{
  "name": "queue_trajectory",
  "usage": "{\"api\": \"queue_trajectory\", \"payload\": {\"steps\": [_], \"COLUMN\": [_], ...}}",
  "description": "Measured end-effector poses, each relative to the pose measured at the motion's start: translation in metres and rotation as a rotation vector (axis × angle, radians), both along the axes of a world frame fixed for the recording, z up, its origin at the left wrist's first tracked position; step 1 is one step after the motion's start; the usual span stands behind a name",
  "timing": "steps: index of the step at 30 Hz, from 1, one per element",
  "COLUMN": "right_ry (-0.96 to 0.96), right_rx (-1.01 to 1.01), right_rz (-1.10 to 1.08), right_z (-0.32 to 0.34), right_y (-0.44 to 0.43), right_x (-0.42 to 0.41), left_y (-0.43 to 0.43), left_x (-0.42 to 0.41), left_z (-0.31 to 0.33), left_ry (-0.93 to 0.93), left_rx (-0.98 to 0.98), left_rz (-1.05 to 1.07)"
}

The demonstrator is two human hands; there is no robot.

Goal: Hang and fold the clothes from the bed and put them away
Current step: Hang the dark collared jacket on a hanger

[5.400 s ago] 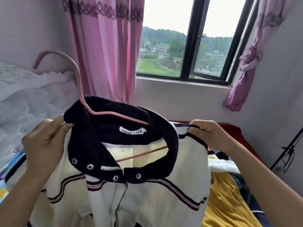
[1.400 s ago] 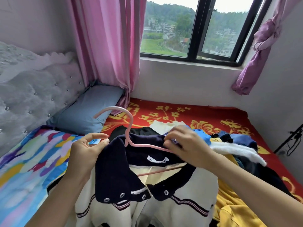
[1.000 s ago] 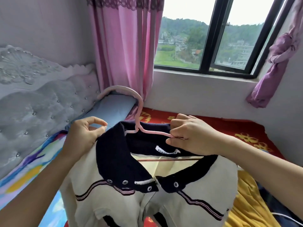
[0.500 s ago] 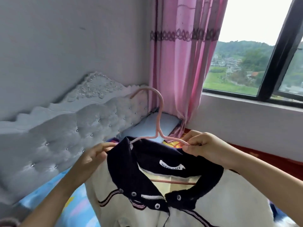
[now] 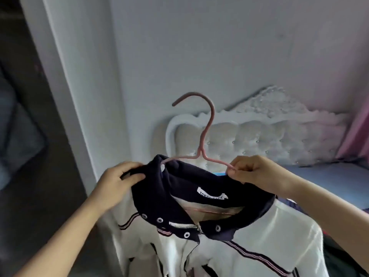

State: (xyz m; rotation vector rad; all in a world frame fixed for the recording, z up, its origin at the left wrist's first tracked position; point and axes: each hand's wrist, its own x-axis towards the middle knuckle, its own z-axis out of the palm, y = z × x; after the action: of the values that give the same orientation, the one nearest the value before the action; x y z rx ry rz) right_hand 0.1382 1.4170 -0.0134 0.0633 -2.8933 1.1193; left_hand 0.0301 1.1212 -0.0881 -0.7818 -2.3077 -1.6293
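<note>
Both hands up at chest height, forearms coming in from the bottom corners and converging on the garment. Left hand (image 5: 117,182): grip closed on the navy collar (image 5: 179,188) at the hanger's left shoulder, fingers wrapped over the bunched fabric, thumb lying along it; wrist roughly straight. Right hand (image 5: 257,172): grip is a pinch, thumb and forefinger closed on the right arm of the pink hanger (image 5: 207,132) just where it goes under the collar, other fingers curled in, back of the hand facing up. Hanger is upright, hook on top with its open end to the left; its lower bar shows through the neck opening. Cream jacket (image 5: 259,236) is on the hanger and held in the air between the two hands, body hanging down out of frame; dark stripes across the chest, snaps along the collar edge, zip pull at the throat, white label (image 5: 211,195) inside the back of the neck, text too blurred to read fully. Behind it: white tufted headboard (image 5: 279,140) against a pale wall, grey-blue pillow (image 5: 329,176) at its foot on the right, strip of pink curtain (image 5: 359,132) at the right edge. White vertical frame (image 5: 75,96) on the left, with a dark opening (image 5: 24,136) beyond it; can't tell what's inside.
</note>
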Motion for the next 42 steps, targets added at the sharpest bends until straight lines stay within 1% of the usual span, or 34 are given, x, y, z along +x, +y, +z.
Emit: {"api": "queue_trajectory", "payload": {"steps": [4, 6, 9, 12, 14, 18, 22, 25, 28, 32, 34, 36, 39, 42], "right_ry": [0.01, -0.014, -0.065, -0.166, -0.216, -0.295, -0.331, -0.355, -0.378, -0.4, -0.388, -0.335, -0.252, -0.174], "right_rx": [0.02, -0.042, -0.155, -0.285, -0.334, -0.351, -0.374, -0.461, -0.57, -0.711, -0.746, -0.722, -0.699, -0.731], "right_rz": [0.159, 0.231, 0.236, 0.225, 0.229, 0.152, 0.113, 0.074, 0.03, -0.005, -0.026, -0.022, 0.024, 0.073], "right_z": [0.002, 0.002, 0.001, -0.002, -0.003, -0.014, -0.027, -0.031, -0.032, -0.026, -0.027, -0.031, -0.038, -0.036], "right_y": [-0.06, -0.093, -0.14, -0.189, -0.23, -0.305, -0.395, -0.455, -0.483, -0.546, -0.566, -0.579, -0.598, -0.621], "right_x": [-0.028, -0.04, -0.056, -0.072, -0.084, -0.106, -0.131, -0.148, -0.162, -0.203, -0.225, -0.243, -0.278, -0.323], "left_y": [-0.077, -0.111, -0.157, -0.204, -0.248, -0.326, -0.413, -0.467, -0.49, -0.551, -0.567, -0.576, -0.594, -0.616], "left_x": [0.023, 0.033, 0.036, 0.034, 0.034, 0.04, 0.039, 0.036, 0.038, 0.023, 0.01, -0.006, -0.041, -0.084], "left_z": [0.008, 0.008, 0.001, -0.008, -0.013, -0.024, -0.026, -0.03, -0.042, -0.056, -0.064, -0.07, -0.067, -0.048], "left_ry": [0.057, 0.088, 0.135, 0.113, 0.09, 0.006, -0.031, -0.076, -0.1, -0.094, -0.14, -0.163, -0.139, -0.092], "left_rx": [-0.021, -0.029, -0.048, -0.048, 0.002, 0.011, 0.102, 0.167, 0.158, 0.128, 0.102, 0.093, 0.035, 0.001], "left_rz": [0.187, 0.278, 0.459, 0.661, 0.756, 0.817, 0.858, 0.877, 0.892, 0.973, 1.017, 1.044, 1.06, 1.05]}}
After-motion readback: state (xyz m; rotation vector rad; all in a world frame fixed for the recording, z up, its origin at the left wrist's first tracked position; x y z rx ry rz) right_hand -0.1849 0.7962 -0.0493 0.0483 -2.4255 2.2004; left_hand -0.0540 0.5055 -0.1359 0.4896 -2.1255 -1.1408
